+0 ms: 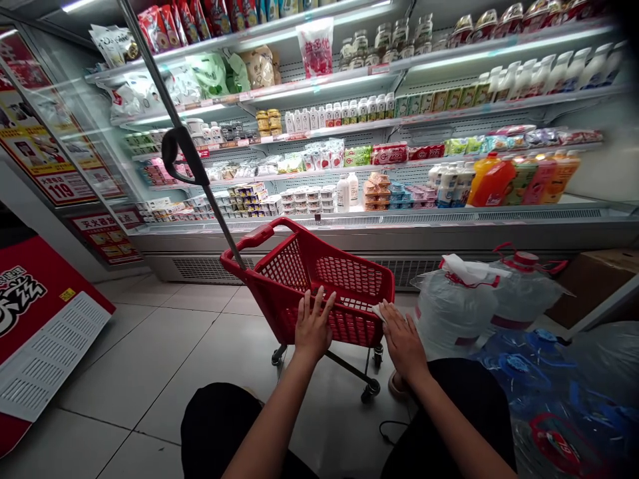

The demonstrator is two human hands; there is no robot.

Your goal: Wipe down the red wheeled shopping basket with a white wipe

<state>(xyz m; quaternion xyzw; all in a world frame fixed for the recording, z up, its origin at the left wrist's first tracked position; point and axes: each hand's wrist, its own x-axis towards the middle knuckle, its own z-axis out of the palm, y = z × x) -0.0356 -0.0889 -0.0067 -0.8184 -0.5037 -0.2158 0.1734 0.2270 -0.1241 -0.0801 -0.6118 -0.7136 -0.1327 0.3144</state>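
Observation:
A red plastic shopping cart (264, 291) with lattice sides stands on casters in front of me, its basket facing the cooler. My left hand (314, 324) rests on the near side of the cart's rim, fingers spread and holding nothing. At the cart's right corner, my right hand (403, 338) presses a white cloth or tissue (378, 311) against the rim. Most of that cloth is hidden under the fingers. A tall dark pole (219, 216) with a black hook-shaped fitting (186, 156) rises from the cart's handle end.
An open refrigerated display (319, 229) with bottles, cups and bags runs behind the cart. To the right are bagged water jugs (456, 309), blue-capped bottles (524, 372) and a cardboard box (592, 283). A red freezer (74, 293) stands left. A thin cable (387, 432) lies on the tiles.

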